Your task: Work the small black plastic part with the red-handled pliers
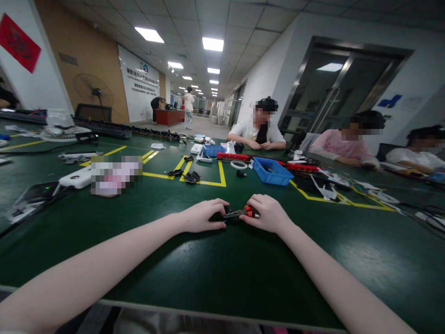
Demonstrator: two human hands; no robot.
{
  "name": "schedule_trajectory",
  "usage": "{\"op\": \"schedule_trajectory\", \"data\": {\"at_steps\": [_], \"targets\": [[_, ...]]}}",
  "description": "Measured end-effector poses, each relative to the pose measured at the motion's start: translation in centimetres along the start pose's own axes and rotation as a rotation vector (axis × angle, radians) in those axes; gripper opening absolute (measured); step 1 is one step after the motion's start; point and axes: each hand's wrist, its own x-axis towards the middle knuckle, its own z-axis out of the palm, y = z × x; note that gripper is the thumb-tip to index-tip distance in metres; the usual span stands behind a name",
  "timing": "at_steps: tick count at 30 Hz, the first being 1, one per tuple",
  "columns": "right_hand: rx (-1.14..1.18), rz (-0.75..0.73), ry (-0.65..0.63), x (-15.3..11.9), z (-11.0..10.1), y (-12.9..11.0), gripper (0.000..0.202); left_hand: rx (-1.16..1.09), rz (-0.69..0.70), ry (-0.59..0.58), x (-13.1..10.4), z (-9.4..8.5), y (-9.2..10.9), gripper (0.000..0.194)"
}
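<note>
My right hand [267,214] is closed around the red and black handles of a pair of long-nose pliers [237,214]. The pliers' jaws point left, toward my left hand [205,216]. Between the thumb and fingers of that hand is a small black part [227,211], mostly hidden, and the jaw tips meet it or lie right beside it. Both hands are low over the green tabletop [222,264]. Beyond them, several black plastic parts [192,176] lie in and around a yellow tape outline.
Past my right hand stands a blue bin [271,171] with dark items inside. A tape roll [238,164] and a small black object [241,173] lie near it. A white power strip [77,177] and cables are at left. A person [259,130] sits across the table, others farther right.
</note>
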Motion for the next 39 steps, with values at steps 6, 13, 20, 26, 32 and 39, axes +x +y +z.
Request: {"op": "schedule_trajectory", "data": {"at_steps": [6, 13, 20, 26, 32, 39], "targets": [[-0.002, 0.0, 0.003, -0.11, -0.06, 0.27, 0.036, 0.0, 0.002, 0.013, -0.04, 0.05, -0.02, 0.02], [-0.002, -0.007, 0.009, 0.0, -0.15, -0.06, 0.036, 0.046, 0.009, 0.006, -0.01, 0.06, 0.09, 0.021], [-0.011, -0.004, 0.013, -0.11, 0.17, 0.21, 0.036, 0.126, 0.008, 0.016, -0.03, 0.21, -0.08, 0.022], [-0.02, 0.017, -0.01, -0.15, 0.35, 0.46, 0.037, 0.19, 0.003, 0.02, -0.08, 0.21, -0.04, 0.021], [-0.028, 0.023, -0.023, -0.1, 0.28, 0.64, 0.04, 0.251, -0.017, 0.038, -0.08, 0.29, 0.21, 0.021], [-0.029, 0.03, -0.026, -0.09, 0.05, 0.57, 0.04, 0.238, -0.017, 0.07, -0.07, 0.45, -0.06, 0.024]]}}
